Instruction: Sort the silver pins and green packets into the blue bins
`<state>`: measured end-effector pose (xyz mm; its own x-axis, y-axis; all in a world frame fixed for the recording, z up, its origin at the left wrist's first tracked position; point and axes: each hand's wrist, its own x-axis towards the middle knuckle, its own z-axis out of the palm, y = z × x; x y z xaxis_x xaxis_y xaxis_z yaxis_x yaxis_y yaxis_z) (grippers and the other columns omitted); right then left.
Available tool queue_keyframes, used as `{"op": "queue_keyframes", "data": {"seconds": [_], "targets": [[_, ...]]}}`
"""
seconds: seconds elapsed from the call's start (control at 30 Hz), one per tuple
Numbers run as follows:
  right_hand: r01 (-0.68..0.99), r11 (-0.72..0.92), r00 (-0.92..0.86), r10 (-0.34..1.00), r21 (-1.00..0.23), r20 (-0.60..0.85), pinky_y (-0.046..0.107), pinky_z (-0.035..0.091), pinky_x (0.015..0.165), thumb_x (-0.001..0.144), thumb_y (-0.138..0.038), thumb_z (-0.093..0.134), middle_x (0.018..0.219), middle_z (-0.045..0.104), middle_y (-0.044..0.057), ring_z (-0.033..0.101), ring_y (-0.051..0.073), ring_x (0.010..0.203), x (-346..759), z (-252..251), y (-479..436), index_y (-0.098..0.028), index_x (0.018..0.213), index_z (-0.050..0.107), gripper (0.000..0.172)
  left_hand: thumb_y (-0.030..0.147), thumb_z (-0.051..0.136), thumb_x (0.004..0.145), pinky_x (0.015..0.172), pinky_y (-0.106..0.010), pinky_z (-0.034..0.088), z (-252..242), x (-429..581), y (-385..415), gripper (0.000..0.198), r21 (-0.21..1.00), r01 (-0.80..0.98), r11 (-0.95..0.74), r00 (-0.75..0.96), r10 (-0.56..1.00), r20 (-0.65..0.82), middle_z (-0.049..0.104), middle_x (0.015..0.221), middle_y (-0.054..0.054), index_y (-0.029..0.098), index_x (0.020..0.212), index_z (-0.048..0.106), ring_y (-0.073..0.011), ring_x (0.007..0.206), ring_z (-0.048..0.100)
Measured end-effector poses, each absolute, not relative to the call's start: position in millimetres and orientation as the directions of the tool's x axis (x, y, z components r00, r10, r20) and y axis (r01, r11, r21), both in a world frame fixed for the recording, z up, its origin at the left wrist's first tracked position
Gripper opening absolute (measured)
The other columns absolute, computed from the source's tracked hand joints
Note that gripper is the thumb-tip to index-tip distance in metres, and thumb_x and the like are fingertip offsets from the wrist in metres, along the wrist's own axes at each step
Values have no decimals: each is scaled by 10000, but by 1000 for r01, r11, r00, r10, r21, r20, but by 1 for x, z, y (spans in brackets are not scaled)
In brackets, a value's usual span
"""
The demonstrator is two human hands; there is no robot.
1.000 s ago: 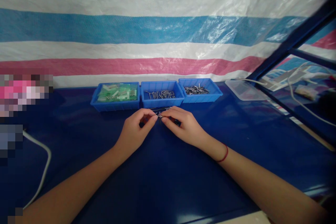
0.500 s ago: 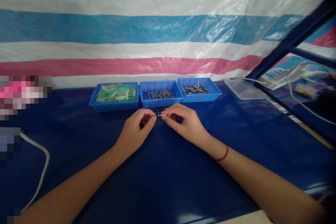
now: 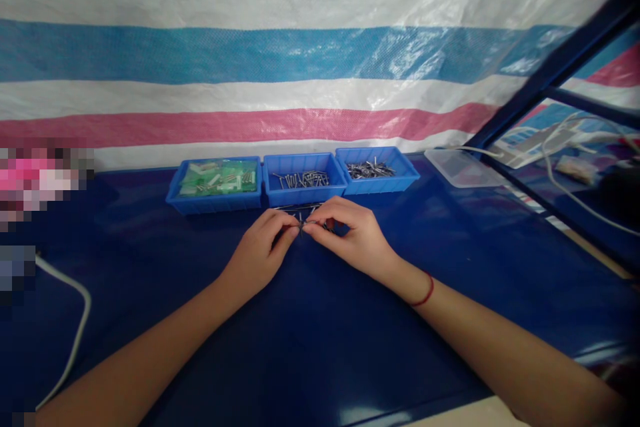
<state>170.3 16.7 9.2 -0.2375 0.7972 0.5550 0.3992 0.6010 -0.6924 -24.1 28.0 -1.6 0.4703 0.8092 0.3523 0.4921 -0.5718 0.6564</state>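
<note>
My left hand [image 3: 263,245] is closed in a pinch, thumb against forefinger. Facing it, my right hand [image 3: 350,233] pinches too, with a dark red cord on its wrist. The fingertips nearly meet over a thin screw-like metal piece [image 3: 301,227], mostly covered by the fingers. Just behind the hands, a few dark thin rods [image 3: 295,207] lie on the table, partly hidden. Beyond them, the middle blue bin [image 3: 305,197] holds loose metal screws [image 3: 307,179].
The left blue bin [image 3: 215,203] holds a green plastic bag [image 3: 220,177] with small parts. Small metal pieces [image 3: 370,169] fill the right blue bin [image 3: 383,183]. A clear plastic lid [image 3: 463,168] lies further right. A white cable [image 3: 83,320] runs along the left; a striped sheet [image 3: 300,53] hangs behind.
My hands have come closer together, and less of the metal piece shows between the fingertips. The view has shifted slightly.
</note>
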Motion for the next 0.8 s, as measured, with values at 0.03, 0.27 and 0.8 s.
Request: {"op": "queue_keyframes", "data": {"seconds": [0.03,0.27,0.8], "targets": [[409,595,-253,803,-692,541,259,449,625,842,-228,629,750,631,26,551,122,671,171,10,17,-181,809,663,66,230,475,939,806,-272,444,-1,-24,27,128,656,491,-573,467,809,357,593,922,-22,193,921,597,-152,882,577],[319,348,-183,935,-882,303,235,366,521,848,-325,595,626,547,-10,455,91,550,171,8,21,-166,691,621,225,284,494,929,788,-288,464,2,-25,25,164,671,546,-502,339,865,371,634,952,-27,202,1048,572,-162,855,598],[-225,37,284,958,-974,-29,195,195,384,789,-386,615,574,406,-66,272,37,413,182,7,38,-159,846,654,237,325,474,925,770,-383,413,-2,-21,23,209,214,897,-387,332,909,252,607,1068,-68,217,977,646,-259,975,559]]}}
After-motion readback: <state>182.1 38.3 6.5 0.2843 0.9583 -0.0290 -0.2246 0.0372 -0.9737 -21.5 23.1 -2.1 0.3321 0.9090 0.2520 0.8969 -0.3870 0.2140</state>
